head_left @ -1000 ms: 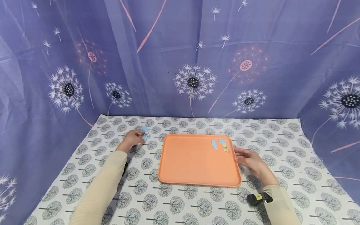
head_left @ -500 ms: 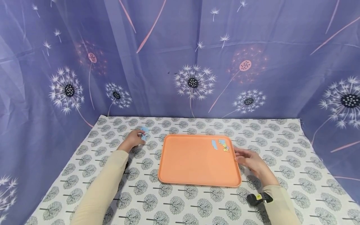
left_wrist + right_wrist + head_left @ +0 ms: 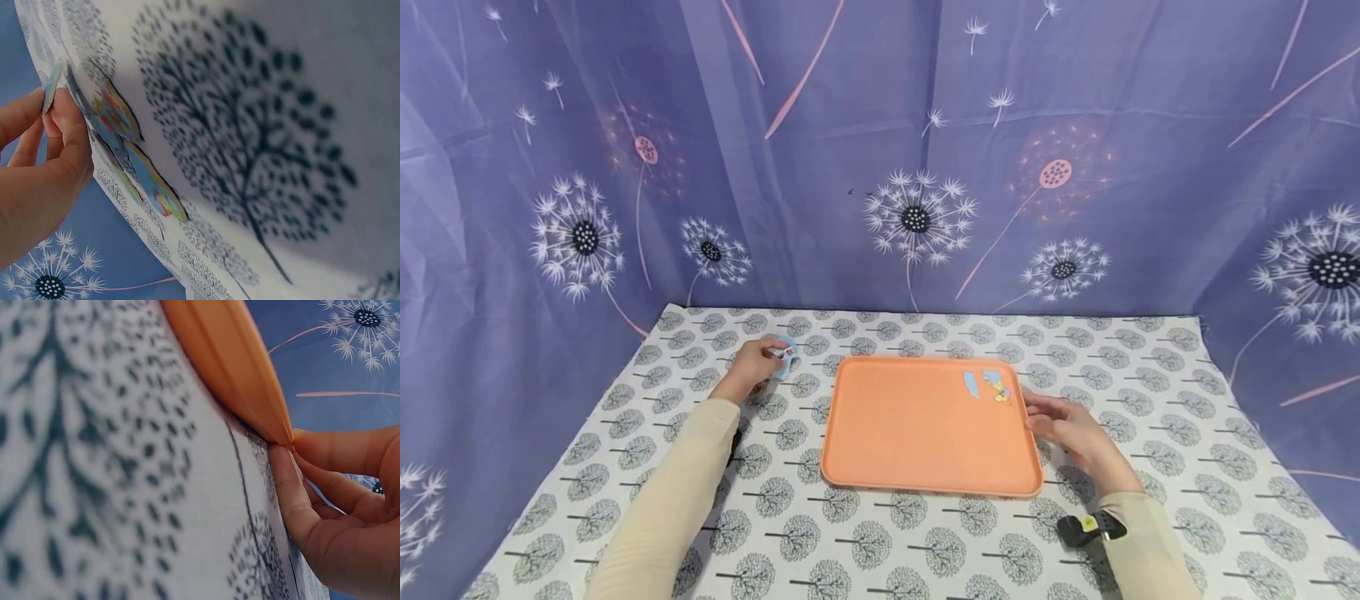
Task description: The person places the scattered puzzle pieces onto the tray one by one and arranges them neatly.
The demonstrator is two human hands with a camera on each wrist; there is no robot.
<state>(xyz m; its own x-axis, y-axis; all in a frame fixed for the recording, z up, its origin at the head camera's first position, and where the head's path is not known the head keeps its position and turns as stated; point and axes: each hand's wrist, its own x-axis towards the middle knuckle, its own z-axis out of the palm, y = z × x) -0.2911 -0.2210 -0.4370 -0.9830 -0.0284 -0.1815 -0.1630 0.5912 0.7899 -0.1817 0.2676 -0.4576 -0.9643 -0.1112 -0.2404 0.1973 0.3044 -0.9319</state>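
My left hand is at the far left of the cloth. Between thumb and fingers it pinches a thin, light-blue puzzle piece, tilted up on edge in the left wrist view. Below that hand, more puzzle pieces with blue, red and yellow print lie on the cloth. An orange tray stands in the middle. Near its far right corner are a plain blue piece and a blue-and-yellow piece. My right hand grips the tray's right rim between thumb and fingers.
A white cloth with tree print covers the table. Purple curtains with dandelion print hang behind it and at both sides. A black strapped device sits on my right wrist.
The left hand has shifted slightly, and its fingers now pinch a piece where blue pieces lay under the fingertips. The tray and right hand have stayed in place.
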